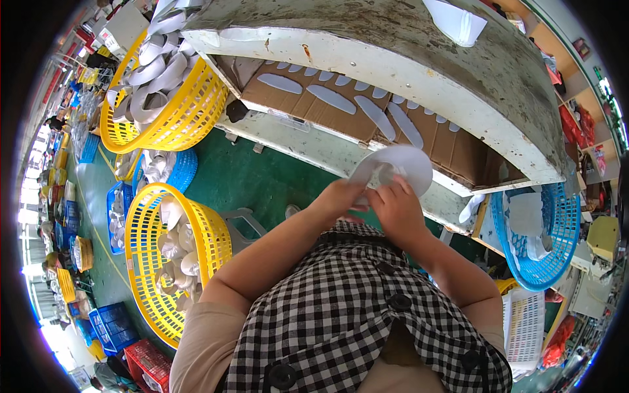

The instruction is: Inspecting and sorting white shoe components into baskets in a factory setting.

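Note:
Both my hands hold one white curved piece (pixel 401 165), a thin rounded shell shape, just in front of my chest. My left hand (pixel 339 198) grips its lower left edge. My right hand (pixel 395 206) pinches its lower middle, fingers curled over it. Behind the piece runs a conveyor belt (pixel 341 114) of brown cardboard carrying several white elongated insole-like pieces (pixel 332 99). A worn white cover (pixel 419 72) arches over that belt.
A yellow basket (pixel 141 255) of white shell pieces stands at my left, and another yellow basket (pixel 190 118) sits higher up. A blue basket (pixel 563 249) with white pieces is at right. Blue and red crates (pixel 111 324) line the green floor.

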Demonstrator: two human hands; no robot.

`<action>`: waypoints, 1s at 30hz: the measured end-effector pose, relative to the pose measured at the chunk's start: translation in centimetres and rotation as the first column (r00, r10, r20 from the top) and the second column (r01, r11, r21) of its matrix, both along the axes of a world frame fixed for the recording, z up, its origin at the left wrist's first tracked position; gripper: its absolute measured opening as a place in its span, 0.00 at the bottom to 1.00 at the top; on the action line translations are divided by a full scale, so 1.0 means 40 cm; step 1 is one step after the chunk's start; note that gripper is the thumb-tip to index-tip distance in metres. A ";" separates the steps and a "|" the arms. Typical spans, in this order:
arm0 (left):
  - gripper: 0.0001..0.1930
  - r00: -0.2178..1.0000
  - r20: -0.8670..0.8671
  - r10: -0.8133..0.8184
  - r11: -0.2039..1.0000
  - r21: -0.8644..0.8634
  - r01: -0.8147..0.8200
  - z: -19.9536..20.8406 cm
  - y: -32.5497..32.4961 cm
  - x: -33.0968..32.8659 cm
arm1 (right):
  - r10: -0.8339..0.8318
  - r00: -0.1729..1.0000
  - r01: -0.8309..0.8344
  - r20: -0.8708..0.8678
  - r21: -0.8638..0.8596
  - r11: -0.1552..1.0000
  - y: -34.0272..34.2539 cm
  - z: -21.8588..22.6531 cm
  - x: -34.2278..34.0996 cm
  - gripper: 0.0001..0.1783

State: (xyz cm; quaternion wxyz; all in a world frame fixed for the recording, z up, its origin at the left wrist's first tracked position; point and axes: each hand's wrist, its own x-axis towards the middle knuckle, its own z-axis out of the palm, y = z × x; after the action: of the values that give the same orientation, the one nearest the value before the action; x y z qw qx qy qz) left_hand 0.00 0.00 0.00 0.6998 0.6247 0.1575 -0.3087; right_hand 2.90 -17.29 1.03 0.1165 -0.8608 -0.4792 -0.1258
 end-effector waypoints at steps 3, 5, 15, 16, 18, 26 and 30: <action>0.31 0.967 -0.247 0.064 0.860 -0.478 -0.179 0.000 0.022 -0.014 | -0.025 0.989 0.010 -0.147 -0.106 0.994 -0.039 -0.008 0.016 0.08; 0.25 0.948 -0.227 0.223 0.914 -0.290 -0.284 0.005 0.034 -0.029 | -0.238 0.890 0.282 -0.390 0.058 0.958 -0.054 -0.002 0.013 0.07; 0.17 0.866 -0.287 0.410 0.659 -0.563 -0.498 -0.054 -0.001 -0.021 | 0.020 0.856 0.134 -0.517 0.260 0.956 -0.046 0.017 -0.013 0.08; 0.19 0.814 -0.274 0.512 0.636 -0.516 -0.573 -0.029 0.012 -0.009 | 0.015 0.856 0.138 -0.517 0.257 0.957 -0.058 0.006 -0.022 0.08; 0.20 0.870 -0.210 0.447 0.659 -0.581 -0.479 -0.012 0.020 -0.018 | 0.116 0.250 0.431 -0.961 0.218 0.875 -0.075 -0.018 -0.042 0.10; 0.21 0.980 0.193 0.055 0.990 -0.136 -0.028 0.036 0.034 -0.060 | 0.521 -0.080 0.812 -0.850 0.247 0.528 -0.065 -0.028 -0.054 0.13; 0.20 0.975 0.007 0.224 0.884 -0.422 -0.200 0.023 0.054 -0.082 | 0.565 -0.158 0.847 -0.810 0.183 0.500 -0.050 -0.012 -0.063 0.13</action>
State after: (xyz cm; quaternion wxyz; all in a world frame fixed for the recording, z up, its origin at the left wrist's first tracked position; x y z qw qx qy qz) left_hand -3.27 2.17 0.92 0.8510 0.4473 0.1355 -0.2395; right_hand 0.39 -19.30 0.56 0.7964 -0.4957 0.0712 0.3391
